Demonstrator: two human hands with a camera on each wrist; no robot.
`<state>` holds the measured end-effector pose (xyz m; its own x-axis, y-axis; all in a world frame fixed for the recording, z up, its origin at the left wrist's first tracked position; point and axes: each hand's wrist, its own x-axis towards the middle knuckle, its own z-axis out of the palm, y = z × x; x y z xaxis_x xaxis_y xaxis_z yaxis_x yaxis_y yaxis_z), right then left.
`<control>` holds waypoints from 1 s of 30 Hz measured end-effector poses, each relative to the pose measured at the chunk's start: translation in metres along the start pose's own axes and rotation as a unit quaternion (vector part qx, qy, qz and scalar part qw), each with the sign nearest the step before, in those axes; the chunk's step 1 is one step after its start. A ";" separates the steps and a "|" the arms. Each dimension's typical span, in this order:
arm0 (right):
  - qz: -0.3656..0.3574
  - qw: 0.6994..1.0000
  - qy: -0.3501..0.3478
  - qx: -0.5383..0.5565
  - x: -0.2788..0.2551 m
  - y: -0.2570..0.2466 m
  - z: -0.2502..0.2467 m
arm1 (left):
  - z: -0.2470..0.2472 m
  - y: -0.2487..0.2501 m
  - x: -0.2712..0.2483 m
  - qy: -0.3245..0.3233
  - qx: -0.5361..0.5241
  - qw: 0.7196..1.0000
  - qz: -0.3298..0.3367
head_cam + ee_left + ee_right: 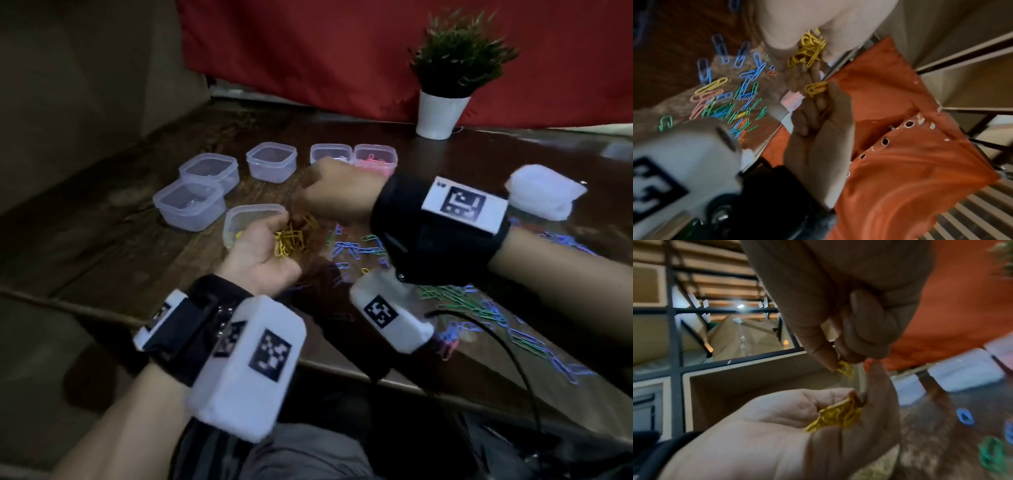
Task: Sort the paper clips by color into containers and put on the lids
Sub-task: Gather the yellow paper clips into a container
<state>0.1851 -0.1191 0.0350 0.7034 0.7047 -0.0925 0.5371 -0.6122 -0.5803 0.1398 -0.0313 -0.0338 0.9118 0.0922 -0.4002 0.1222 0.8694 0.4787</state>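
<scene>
The left hand [263, 253], palm up and cupped, holds a tangle of yellow wire paper clips [291, 241] over the table's near edge; the right hand [329, 195] pinches one yellow clip [816, 87] above it, beside clear plastic square containers [186, 202]

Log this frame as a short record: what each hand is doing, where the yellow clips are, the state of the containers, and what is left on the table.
left hand: palm up, cupping a pile of yellow clips
right hand: above the left palm, pinching a yellow clip between thumb and fingertips
nearest container: just beyond the left hand, lid off, some yellow inside
pink container: far row, holds pink clips, lid off
other containers: four clear tubs, lids off; contents unclear
loose clips: blue, green and others scattered on the table to the right
potted plant: far edge
</scene>
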 end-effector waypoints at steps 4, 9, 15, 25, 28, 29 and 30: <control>-0.025 0.992 -0.082 -0.093 0.004 -0.021 0.005 | -0.009 0.008 -0.003 0.006 -0.043 0.999 0.020; -0.060 0.995 -0.004 -0.085 0.006 -0.031 -0.006 | -0.003 0.016 -0.008 0.033 -0.052 0.995 0.082; -0.106 0.984 0.132 0.053 0.012 -0.013 -0.027 | -0.005 0.042 -0.007 0.048 -0.032 0.995 0.081; -0.031 0.976 0.138 0.164 -0.004 0.057 -0.038 | 0.006 0.077 0.021 0.019 0.769 0.633 0.092; -0.019 0.979 0.148 0.142 -0.010 0.071 -0.048 | -0.002 0.083 0.020 0.007 0.795 0.599 0.095; -0.013 0.978 0.160 0.135 -0.012 0.076 -0.052 | 0.000 0.085 0.017 0.011 0.799 0.590 0.111; -0.003 0.977 0.172 0.129 -0.015 0.081 -0.057 | 0.003 0.085 0.013 0.016 0.804 0.580 0.133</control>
<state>0.2450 -0.1999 0.0354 0.8390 0.5189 0.1641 0.4384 -0.4659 -0.7686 0.1632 0.0426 0.0042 0.9776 0.1505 -0.1474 0.2100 -0.7508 0.6263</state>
